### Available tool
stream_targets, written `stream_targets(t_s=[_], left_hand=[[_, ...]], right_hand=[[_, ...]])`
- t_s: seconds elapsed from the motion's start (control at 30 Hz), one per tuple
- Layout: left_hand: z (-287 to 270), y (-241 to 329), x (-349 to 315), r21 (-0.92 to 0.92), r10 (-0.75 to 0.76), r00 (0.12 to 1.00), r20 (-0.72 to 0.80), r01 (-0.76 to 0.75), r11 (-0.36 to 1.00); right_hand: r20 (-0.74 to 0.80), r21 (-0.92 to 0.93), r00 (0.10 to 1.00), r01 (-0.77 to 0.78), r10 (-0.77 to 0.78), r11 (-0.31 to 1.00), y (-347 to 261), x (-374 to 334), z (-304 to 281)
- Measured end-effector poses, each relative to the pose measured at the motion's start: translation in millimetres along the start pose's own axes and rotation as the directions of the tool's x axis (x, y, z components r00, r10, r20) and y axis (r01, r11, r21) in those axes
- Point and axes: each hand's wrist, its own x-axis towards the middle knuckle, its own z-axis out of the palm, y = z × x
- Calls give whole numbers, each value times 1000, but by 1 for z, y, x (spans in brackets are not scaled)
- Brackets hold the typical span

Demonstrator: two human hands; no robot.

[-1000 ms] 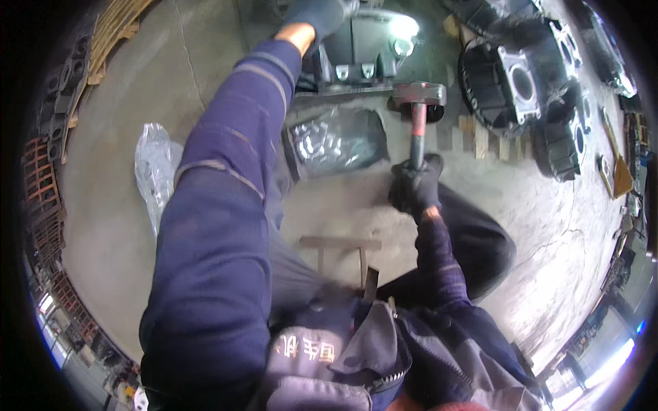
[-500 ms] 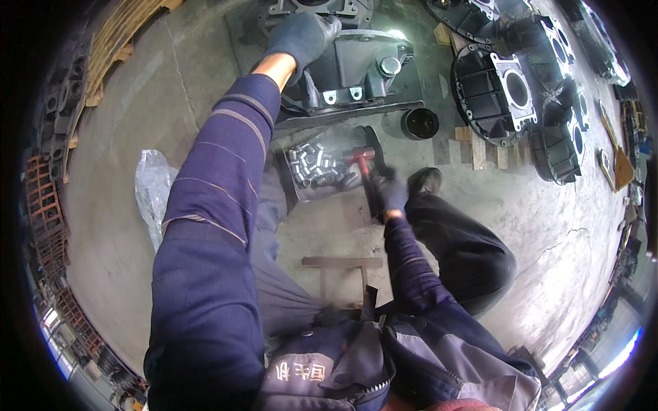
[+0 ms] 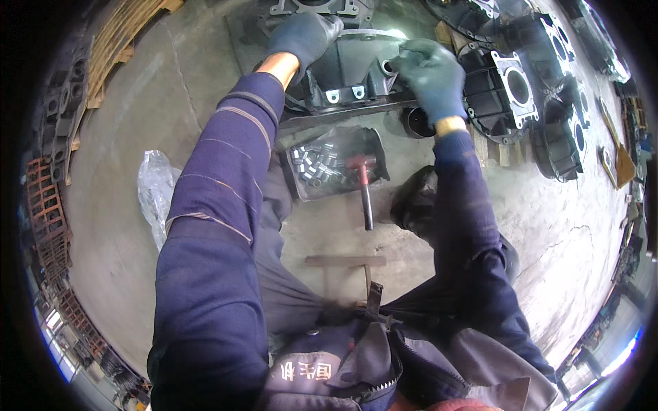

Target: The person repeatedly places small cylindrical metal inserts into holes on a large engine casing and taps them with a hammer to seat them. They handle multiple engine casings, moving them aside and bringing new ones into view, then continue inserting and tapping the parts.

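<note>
A dark cast metal housing (image 3: 353, 65) lies in front of me, its round side boss (image 3: 384, 74) showing an open bore. My left hand (image 3: 306, 38), in a grey glove, is closed over the housing's left upper edge. Just right of the boss, my gloved right hand (image 3: 432, 79) has its fingers curled together; whatever they hold is hidden. A hammer (image 3: 361, 164) with a red head and dark handle lies across the black tray (image 3: 329, 194), its handle sticking out past the near edge. Several short silver metal sleeves (image 3: 317, 164) are heaped in that tray.
A black round cup (image 3: 415, 123) stands below my right wrist. More cast housings (image 3: 504, 89) sit on wooden pallets to the right. Clear plastic wrap (image 3: 156, 192) lies on the floor by my left arm, and a low stand (image 3: 346, 262) is between my legs.
My right hand has let go of the hammer and moved up to the boss. The silver piece seen in the boss earlier no longer shows there. My left hand has stayed in place.
</note>
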Motion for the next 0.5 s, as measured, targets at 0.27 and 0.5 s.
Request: stream_targets(t_s=[0.27, 0.5], left_hand=[[-6, 5, 0, 2, -36, 998, 43, 36, 999], [-1, 2, 0, -8, -15, 1000, 26, 15, 1000]], right_hand=[[226, 193, 837, -539, 498, 820, 56, -163, 24], [405, -72, 664, -662, 628, 746, 75, -195, 62]])
